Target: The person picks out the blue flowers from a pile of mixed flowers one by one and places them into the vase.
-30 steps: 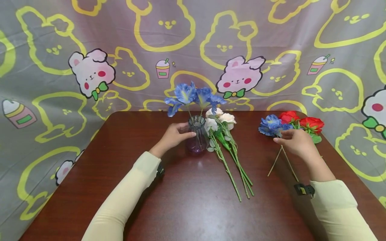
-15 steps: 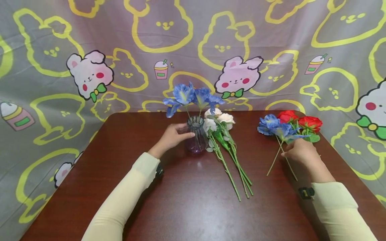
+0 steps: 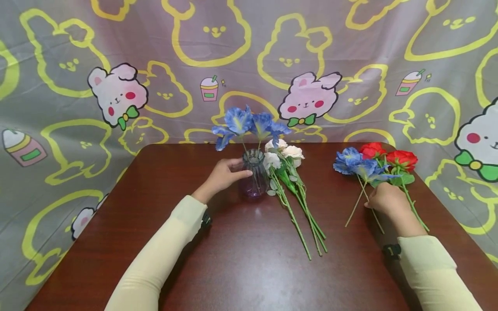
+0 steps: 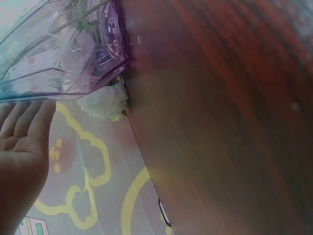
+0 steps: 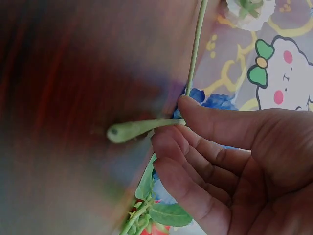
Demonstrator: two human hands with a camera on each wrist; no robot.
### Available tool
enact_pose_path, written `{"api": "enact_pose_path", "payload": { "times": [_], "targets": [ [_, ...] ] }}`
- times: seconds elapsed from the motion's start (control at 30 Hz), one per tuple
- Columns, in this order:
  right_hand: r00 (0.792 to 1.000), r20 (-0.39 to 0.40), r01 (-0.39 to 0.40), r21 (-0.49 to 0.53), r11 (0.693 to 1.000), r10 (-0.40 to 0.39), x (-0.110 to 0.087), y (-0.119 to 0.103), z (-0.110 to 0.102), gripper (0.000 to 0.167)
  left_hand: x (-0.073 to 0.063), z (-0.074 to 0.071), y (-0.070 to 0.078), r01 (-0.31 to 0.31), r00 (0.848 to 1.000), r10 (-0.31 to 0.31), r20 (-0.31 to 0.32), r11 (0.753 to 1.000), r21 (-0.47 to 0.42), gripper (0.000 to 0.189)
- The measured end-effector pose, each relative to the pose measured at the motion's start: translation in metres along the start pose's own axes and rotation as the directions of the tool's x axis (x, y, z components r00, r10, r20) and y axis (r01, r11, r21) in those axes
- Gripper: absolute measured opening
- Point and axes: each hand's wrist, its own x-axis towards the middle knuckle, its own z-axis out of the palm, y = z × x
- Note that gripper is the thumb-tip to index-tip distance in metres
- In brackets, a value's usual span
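My left hand (image 3: 225,178) holds a clear glass vase (image 3: 254,185) with a purple base, thumb at its front and fingers on its far side. Two blue artificial flowers (image 3: 238,121) stand upright in it. In the left wrist view, the fingers (image 4: 40,120) lie straight along the vase (image 4: 73,63). On the right, my right hand (image 3: 390,202) is down at the crossed stems of two blue artificial flowers (image 3: 362,167) lying on the table. Thumb and forefinger pinch one green stem (image 5: 142,129) in the right wrist view; its cut end points toward the camera.
White artificial roses (image 3: 292,153) with long green stems lie just right of the vase. Red artificial roses (image 3: 402,160) lie behind and beside the right hand, at the table's far right. A patterned cloth (image 3: 218,47) hangs behind the brown table (image 3: 249,276).
My right hand has come down from the blue blooms to their stems, nearer the front, and now pinches one. A red rose's stem shows beside it. My left hand stays on the vase.
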Motion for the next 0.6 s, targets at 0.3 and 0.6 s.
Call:
{"api": "enact_pose_path", "payload": {
  "times": [0.3, 0.6],
  "targets": [
    [1.0, 0.028, 0.0, -0.004, 1.0, 0.0, 0.0028, 0.0006, 0.0006, 0.025, -0.001, -0.002, 0.0029, -0.004, 1.0, 0.004, -0.002, 1.0, 0.004, 0.058],
    [0.997, 0.072, -0.005, 0.024, 1.0, 0.003, 0.0015, 0.0036, 0.0, 0.023, 0.0, -0.0011, 0.0024, 0.0, 1.0, 0.0, 0.008, 1.0, 0.01, 0.059]
  ]
}}
